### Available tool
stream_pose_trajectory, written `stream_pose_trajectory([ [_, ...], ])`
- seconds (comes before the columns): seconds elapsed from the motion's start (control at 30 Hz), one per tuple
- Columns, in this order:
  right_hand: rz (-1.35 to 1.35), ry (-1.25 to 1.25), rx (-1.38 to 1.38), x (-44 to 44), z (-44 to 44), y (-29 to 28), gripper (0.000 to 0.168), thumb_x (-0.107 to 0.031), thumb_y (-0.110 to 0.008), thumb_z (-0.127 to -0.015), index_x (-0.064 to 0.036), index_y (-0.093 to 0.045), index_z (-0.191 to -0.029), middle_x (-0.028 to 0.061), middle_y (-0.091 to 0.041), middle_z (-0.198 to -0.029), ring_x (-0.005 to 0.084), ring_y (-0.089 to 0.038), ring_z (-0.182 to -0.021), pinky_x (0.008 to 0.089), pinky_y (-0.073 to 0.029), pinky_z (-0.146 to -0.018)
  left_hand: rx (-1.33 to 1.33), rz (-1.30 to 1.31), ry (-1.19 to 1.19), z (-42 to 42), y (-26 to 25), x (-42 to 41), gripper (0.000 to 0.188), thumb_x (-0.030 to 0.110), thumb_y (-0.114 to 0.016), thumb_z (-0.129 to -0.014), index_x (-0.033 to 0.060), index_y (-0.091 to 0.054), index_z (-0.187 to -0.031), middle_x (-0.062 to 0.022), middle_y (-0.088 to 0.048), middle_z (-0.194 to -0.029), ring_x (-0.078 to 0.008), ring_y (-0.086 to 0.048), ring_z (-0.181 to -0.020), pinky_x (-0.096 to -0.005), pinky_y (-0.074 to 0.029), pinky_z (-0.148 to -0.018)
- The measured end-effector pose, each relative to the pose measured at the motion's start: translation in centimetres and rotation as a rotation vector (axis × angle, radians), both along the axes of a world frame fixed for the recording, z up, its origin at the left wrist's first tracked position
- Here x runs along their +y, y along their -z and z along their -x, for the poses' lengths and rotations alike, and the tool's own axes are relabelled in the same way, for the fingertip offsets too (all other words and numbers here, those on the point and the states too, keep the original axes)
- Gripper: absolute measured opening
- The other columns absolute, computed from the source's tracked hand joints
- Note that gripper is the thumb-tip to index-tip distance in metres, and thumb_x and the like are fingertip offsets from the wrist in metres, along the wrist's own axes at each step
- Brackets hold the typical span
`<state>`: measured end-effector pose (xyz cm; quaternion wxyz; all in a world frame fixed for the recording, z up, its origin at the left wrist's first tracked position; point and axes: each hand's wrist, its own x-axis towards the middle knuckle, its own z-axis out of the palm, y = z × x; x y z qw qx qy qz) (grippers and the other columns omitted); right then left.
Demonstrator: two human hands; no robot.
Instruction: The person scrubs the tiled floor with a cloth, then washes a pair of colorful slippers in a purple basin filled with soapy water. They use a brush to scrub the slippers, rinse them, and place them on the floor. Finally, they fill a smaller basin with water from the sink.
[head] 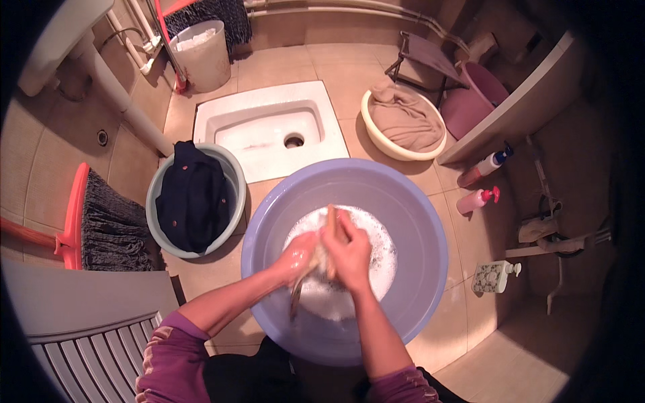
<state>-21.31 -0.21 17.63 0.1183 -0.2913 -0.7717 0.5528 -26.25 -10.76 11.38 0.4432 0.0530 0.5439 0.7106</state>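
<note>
A large purple plastic basin (418, 211) stands before me with foamy, soapy water (385, 252) in its bottom. Over the foam, my right hand (348, 247) grips a narrow light-brown piece, perhaps the wooden back of a brush (331, 237). My left hand (297, 257) is close against it on the left, wet with suds, and seems closed on a pale item with a dark strip (296, 297) hanging below. What that item is cannot be made out, as the hands hide it and it is blurred.
A grey-green basin (153, 221) of dark blue clothing (194, 196) stands left, a cream basin (370, 128) of brown cloth (403, 118) at back right. A squat toilet (262, 106) lies behind. Pump bottles (473, 201) stand right; a mop (113, 226) and waste bin (204, 58) are left.
</note>
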Motion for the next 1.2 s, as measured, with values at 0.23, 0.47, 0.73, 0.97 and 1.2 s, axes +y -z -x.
stream_pose_trajectory([
  [0.23, -0.406, 0.057, -0.494, 6.3, 0.3, 11.5, 0.054, -0.039, -0.063, -0.064, -0.021, -0.048, -0.113, 0.0203, -0.051, -0.092, 0.0326, -0.051, -0.09, 0.0404, -0.043, -0.075, -0.15, 0.052, 0.058, 1.3, -3.6, -0.7, 0.038, 0.04, -0.031, -0.09, 0.0092, -0.043, -0.072, 0.0001, -0.035, -0.049, -0.0088, -0.028, -0.037, -0.0233, -0.022, -0.033],
  [0.47, -0.289, -0.134, -0.288, 4.5, -2.7, 11.5, 0.054, -0.024, -0.069, -0.062, -0.007, -0.053, -0.11, 0.0208, -0.051, -0.092, 0.0305, -0.054, -0.085, 0.0352, -0.043, -0.073, -0.277, 0.004, 0.021, 1.2, -2.5, -0.6, 0.038, 0.039, -0.03, -0.09, 0.0092, -0.041, -0.07, -0.0009, -0.036, -0.051, -0.0083, -0.028, -0.038, -0.0232, -0.023, -0.033],
  [0.73, 0.154, -0.07, 0.073, -0.7, -0.1, 0.8, 0.055, -0.022, -0.066, -0.068, -0.004, -0.048, -0.117, 0.0167, -0.052, -0.092, 0.0234, -0.053, -0.091, 0.0298, -0.04, -0.083, -0.115, 0.162, -0.255, -1.1, -1.5, 2.3, 0.036, 0.039, -0.031, -0.09, 0.0091, -0.046, -0.076, -0.0026, -0.044, -0.054, -0.0095, -0.035, -0.038, -0.0245, -0.028, -0.033],
  [0.97, -0.037, -0.176, 0.064, 0.6, -1.1, -1.7, 0.055, -0.027, -0.065, -0.069, -0.006, -0.049, -0.118, 0.0171, -0.048, -0.098, 0.0256, -0.054, -0.09, 0.0312, -0.041, -0.081, -0.1, 0.234, -0.074, 1.3, -2.5, -0.3, 0.035, 0.035, -0.032, -0.09, 0.0051, -0.047, -0.082, -0.0017, -0.044, -0.059, -0.0097, -0.038, -0.041, -0.024, -0.03, -0.035],
  [1.2, 0.061, 0.145, -0.014, 3.3, 2.4, 3.9, 0.057, -0.027, -0.067, -0.066, -0.004, -0.051, -0.115, 0.0174, -0.05, -0.088, 0.0269, -0.054, -0.089, 0.0337, -0.042, -0.079, 0.195, 0.065, 0.06, -0.8, -2.3, 1.2, 0.034, 0.037, -0.034, -0.09, 0.0067, -0.048, -0.084, -0.0009, -0.041, -0.057, -0.0087, -0.038, -0.042, -0.0233, -0.032, -0.037],
])
